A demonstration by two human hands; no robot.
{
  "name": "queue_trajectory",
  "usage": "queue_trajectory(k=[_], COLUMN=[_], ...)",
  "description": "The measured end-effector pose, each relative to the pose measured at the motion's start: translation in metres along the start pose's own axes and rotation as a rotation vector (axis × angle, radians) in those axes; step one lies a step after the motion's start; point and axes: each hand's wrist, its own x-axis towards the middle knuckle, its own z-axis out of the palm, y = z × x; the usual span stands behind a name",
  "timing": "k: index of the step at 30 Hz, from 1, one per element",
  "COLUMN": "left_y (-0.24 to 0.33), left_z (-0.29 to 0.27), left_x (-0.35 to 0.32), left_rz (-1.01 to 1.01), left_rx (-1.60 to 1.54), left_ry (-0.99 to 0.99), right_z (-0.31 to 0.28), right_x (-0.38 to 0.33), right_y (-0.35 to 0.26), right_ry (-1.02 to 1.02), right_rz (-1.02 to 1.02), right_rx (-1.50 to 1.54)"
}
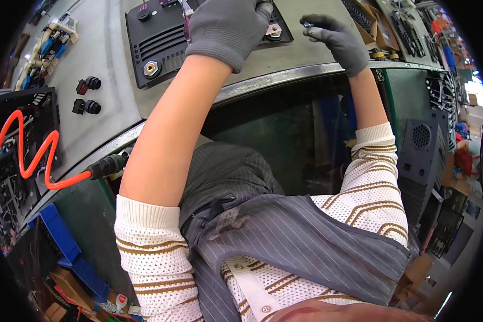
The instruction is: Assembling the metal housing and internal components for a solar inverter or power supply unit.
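A black slotted metal panel (169,51) lies on the bench ahead of me, with a brass-coloured nut fitting (151,68) at its near left corner and a similar fitting (274,31) at its right. My left hand (225,29), in a grey glove, is over the panel's upper right part. Its fingers are curled together at the top edge; what they grip is not clear. A purple and white strip (187,19), perhaps wiring, shows beside that hand. Right of the panel, my gloved right hand (335,43) pinches a small shiny metal piece (308,24) between its fingertips.
Two black round-headed switches (87,95) lie on the bench at left. An orange coiled hose (51,155) runs to a black connector (107,166) at the bench edge. An open black chassis (27,118) stands far left. Cardboard boxes (383,32) of parts sit at right.
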Motion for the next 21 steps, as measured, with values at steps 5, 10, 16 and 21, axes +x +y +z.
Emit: queue_trajectory(k=[5,10,16,21], left_y=[0.003,0.000,0.001,-0.002], left_z=[-0.001,0.010,0.012,0.016], left_x=[0.007,0.013,0.014,0.016], left_rz=[0.007,0.036,0.026,0.084], left_rx=[0.091,0.022,0.058,0.039], left_ry=[-0.045,-0.055,-0.035,-0.003], right_z=[0.013,0.021,0.030,0.038], right_x=[0.016,0.028,0.030,0.033], right_y=[-0.010,-0.012,-0.007,-0.022], right_ry=[-0.113,-0.197,-0.207,-0.242], right_rz=[-0.132,-0.284,-0.200,-0.478], right_rx=[-0.153,-0.502,-0.603,-0.912])
